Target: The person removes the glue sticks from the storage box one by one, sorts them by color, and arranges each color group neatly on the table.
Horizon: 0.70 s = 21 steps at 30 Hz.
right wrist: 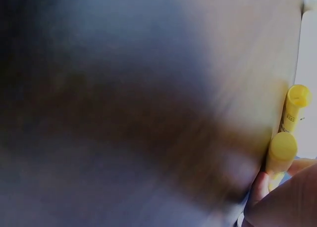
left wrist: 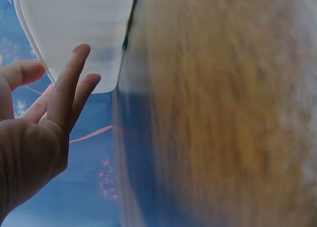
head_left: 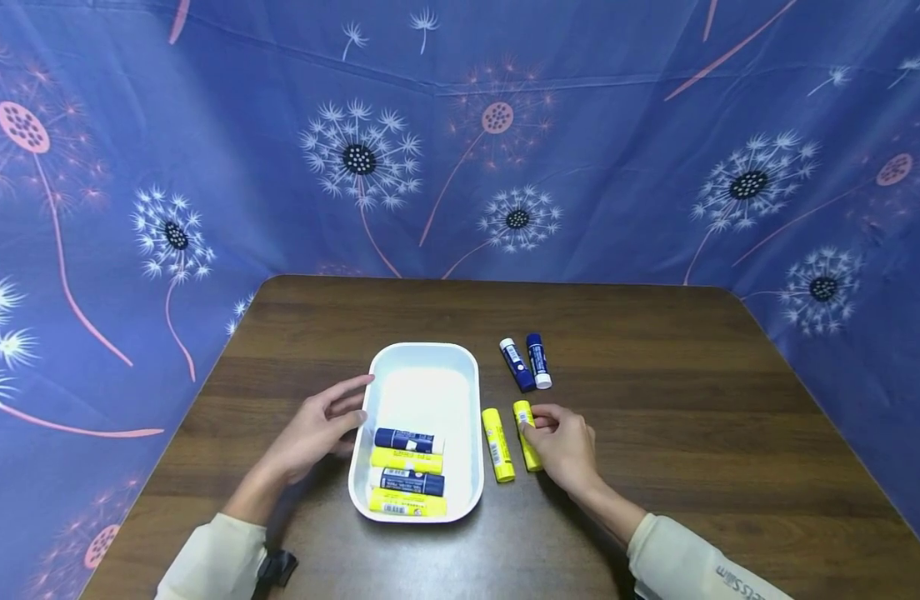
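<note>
A white tray (head_left: 460, 367) sits mid-table and holds several glue sticks in its near half, blue (head_left: 408, 440) and yellow (head_left: 406, 460) alternating. My left hand (head_left: 321, 429) rests against the tray's left rim with relaxed fingers; in the left wrist view my left hand (left wrist: 47, 113) sits beside the tray (left wrist: 74, 34). My right hand (head_left: 561, 442) pinches a yellow glue stick (head_left: 526, 433) lying on the table right of the tray. A second yellow stick (head_left: 497, 444) lies beside it. In the right wrist view both yellow sticks (right wrist: 282, 155) show, with my fingertips (right wrist: 260, 185) on the nearer one.
Two blue glue sticks (head_left: 517, 364) with white caps lie side by side on the brown wooden table (head_left: 655, 400) beyond my right hand. A blue dandelion-print cloth (head_left: 460, 150) surrounds the table on three sides.
</note>
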{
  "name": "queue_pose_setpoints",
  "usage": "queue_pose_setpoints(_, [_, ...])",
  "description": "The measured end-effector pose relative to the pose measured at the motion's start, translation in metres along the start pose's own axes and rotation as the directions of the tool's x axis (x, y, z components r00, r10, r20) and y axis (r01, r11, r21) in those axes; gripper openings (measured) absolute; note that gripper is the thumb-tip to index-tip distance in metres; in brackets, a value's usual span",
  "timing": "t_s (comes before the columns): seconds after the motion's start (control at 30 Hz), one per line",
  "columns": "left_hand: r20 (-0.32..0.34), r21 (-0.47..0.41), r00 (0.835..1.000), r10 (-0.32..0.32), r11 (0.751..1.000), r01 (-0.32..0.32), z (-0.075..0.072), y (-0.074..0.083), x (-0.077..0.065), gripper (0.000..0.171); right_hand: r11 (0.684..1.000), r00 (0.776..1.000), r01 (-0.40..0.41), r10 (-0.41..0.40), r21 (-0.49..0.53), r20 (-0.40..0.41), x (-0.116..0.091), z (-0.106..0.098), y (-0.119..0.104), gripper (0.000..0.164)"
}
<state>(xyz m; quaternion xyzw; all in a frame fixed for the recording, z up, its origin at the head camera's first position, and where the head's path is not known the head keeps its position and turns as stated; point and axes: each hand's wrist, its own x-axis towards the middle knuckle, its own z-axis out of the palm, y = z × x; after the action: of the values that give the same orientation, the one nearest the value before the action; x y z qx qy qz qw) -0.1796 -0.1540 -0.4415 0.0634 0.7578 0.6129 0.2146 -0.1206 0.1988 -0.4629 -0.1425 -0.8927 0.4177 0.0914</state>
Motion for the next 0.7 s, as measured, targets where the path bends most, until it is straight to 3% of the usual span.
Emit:
queue_pose_setpoints(0.37, [0.002,-0.012,1.0,-0.007,1.0,0.007,0.001,0.001,-0.001,0.057,0.999,0.999,0.019,-0.017,-0.037,0.04,0.003,-0.006,0.0,0.029])
queue_pose_setpoints(0.5, [-0.001,-0.011,1.0,-0.01,1.0,0.01,0.001,0.002,-0.002,0.057,0.998,0.996,0.027,-0.022,-0.055,0.083,0.007,-0.017,-0.003,0.035])
queue_pose_setpoints(0.7, [-0.006,-0.013,1.0,-0.005,1.0,0.005,0.002,0.001,0.0,0.058,0.989,0.983,0.107,-0.091,-0.097,0.159,0.028,-0.045,-0.02,0.041])
